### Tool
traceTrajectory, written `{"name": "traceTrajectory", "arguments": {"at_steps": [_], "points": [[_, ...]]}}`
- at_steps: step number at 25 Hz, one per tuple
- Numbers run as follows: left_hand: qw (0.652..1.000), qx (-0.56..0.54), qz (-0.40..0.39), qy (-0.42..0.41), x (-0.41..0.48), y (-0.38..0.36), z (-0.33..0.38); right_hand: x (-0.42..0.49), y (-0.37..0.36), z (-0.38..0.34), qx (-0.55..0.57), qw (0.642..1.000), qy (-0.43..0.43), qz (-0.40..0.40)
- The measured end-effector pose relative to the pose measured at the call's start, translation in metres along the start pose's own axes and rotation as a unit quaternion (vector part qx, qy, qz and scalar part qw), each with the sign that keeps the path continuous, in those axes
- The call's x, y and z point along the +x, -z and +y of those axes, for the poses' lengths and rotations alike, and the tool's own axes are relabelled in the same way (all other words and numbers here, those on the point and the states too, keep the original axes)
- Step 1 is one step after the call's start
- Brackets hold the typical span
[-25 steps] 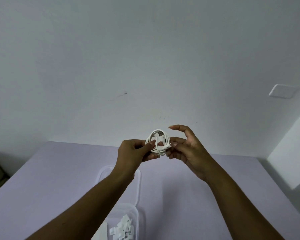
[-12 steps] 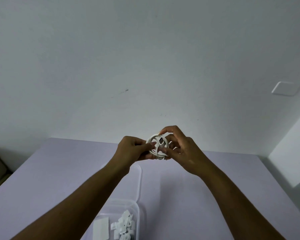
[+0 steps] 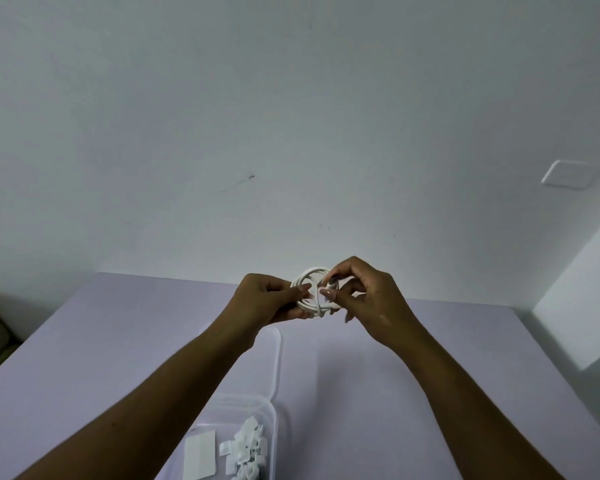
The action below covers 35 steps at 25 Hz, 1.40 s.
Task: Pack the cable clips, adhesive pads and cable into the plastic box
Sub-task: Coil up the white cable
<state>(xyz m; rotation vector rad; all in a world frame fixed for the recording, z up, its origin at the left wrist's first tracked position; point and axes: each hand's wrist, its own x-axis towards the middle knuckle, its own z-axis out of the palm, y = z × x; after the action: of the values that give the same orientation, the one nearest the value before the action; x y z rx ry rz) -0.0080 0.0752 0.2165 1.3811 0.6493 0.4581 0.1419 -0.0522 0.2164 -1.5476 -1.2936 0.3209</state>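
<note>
Two of the three kinds of thing are already packed. The plastic box (image 3: 243, 400) stands open on the table (image 3: 118, 341), and inside it lie the adhesive pads (image 3: 200, 457) on the left and the cable clips (image 3: 246, 448) heaped on the right. The cable (image 3: 310, 292) is still out, wound into a small coil and held in the air beyond the box, above its far end. The left hand (image 3: 260, 303) pinches the coil's left side between thumb and fingers. The right hand (image 3: 371, 303) pinches its right side with curled fingertips, seemingly tidying a loose end. The two hands are close together with only the coil between them. What is left, by my reading, is to lay the coil in the box and probably fit the lid (image 3: 272, 362), which lies flat just beyond the box.

There is one cable, one box and one lid. The pads show as one white sheet, perhaps a stack. The clips overlap too much to count, but there are clearly several.
</note>
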Motion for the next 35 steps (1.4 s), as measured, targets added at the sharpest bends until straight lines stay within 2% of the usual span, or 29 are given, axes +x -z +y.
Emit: {"name": "traceTrajectory", "arguments": {"at_steps": [2, 4, 8, 14, 16, 19, 21, 23, 28, 31, 35], "points": [[0.999, 0.052, 0.000, -0.012, -0.001, -0.001, -0.001, 0.001, 0.001, 0.004, -0.061, 0.997, 0.030, 0.038], [0.993, 0.115, 0.006, -0.028, -0.003, -0.001, -0.003, 0.001, -0.001, 0.005, -0.055, 0.997, 0.011, 0.057], [0.979, 0.196, 0.040, -0.042, -0.009, 0.003, -0.007, 0.001, -0.007, 0.007, 0.041, 0.994, -0.066, 0.072], [0.984, 0.177, 0.027, -0.012, -0.023, 0.030, -0.019, -0.004, -0.037, 0.007, 0.230, 0.950, -0.184, 0.104], [0.986, 0.161, 0.034, 0.012, -0.030, 0.053, -0.027, -0.008, -0.061, 0.012, 0.277, 0.928, -0.235, 0.084], [0.983, 0.142, 0.057, 0.097, -0.050, 0.094, -0.055, -0.023, -0.109, 0.023, 0.326, 0.883, -0.338, -0.026], [0.975, 0.123, 0.068, 0.170, -0.067, 0.117, -0.084, -0.037, -0.143, 0.034, 0.314, 0.863, -0.386, -0.094], [0.968, 0.070, 0.084, 0.227, -0.080, 0.131, -0.114, -0.050, -0.176, 0.047, 0.295, 0.852, -0.415, -0.122], [0.938, -0.038, 0.151, 0.309, -0.100, 0.140, -0.183, -0.075, -0.243, 0.088, 0.215, 0.849, -0.469, -0.117], [0.912, -0.104, 0.202, 0.342, -0.103, 0.137, -0.212, -0.085, -0.273, 0.109, 0.127, 0.866, -0.467, -0.123], [0.898, -0.104, 0.210, 0.373, -0.101, 0.135, -0.237, -0.093, -0.296, 0.128, 0.076, 0.874, -0.464, -0.124]]}}
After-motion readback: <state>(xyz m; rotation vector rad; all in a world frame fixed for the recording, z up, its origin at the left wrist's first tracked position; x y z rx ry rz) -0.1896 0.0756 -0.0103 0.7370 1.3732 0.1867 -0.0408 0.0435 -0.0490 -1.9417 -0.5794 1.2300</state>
